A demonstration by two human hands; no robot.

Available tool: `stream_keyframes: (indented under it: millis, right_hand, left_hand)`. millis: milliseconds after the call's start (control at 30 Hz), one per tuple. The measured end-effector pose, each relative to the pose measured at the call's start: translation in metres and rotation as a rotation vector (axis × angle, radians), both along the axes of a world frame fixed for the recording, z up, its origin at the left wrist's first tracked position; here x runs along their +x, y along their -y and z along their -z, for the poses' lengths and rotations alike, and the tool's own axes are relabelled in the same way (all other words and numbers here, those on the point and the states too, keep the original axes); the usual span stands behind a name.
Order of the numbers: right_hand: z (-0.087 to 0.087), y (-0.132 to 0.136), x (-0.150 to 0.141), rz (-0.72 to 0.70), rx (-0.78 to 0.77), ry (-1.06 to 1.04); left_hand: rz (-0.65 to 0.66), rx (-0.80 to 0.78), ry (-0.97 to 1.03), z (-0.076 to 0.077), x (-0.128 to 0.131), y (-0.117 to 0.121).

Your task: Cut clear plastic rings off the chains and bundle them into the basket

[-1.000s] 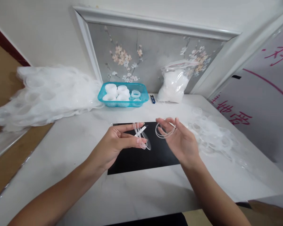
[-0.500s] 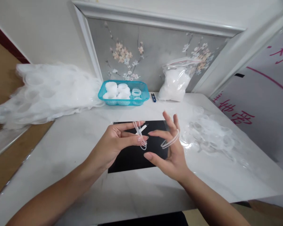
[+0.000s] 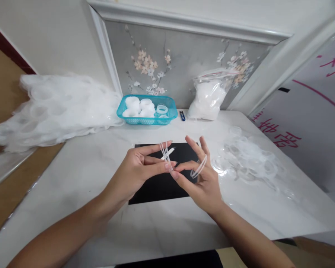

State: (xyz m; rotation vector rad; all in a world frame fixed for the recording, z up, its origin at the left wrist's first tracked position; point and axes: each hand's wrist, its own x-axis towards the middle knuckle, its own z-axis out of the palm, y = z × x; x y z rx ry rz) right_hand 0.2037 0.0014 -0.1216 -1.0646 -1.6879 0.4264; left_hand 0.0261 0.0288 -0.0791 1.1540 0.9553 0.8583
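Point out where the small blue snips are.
In the head view, the small blue snips lie slightly right of centre, between the teal basket and the clear zip bag.

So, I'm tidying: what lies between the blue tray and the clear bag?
In the head view, small blue snips lie between the blue tray and clear bag.

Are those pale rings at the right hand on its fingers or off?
On: the pale rings loop around at least one finger of the right hand. Exactly how many fingers, I cannot tell.

The right hand (image 3: 205, 182) partly hides the black mat (image 3: 156, 190); the lettered board (image 3: 309, 100) is cut off
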Motion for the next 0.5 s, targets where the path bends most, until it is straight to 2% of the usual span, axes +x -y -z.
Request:
stream_keyframes:
  millis: [500]
  right_hand:
    - [0.0036, -0.0035, 0.0099, -0.114, -0.145, -0.157]
  left_hand:
    - [0.062, -0.042, 0.056, 0.0014, -0.0027, -0.0034]
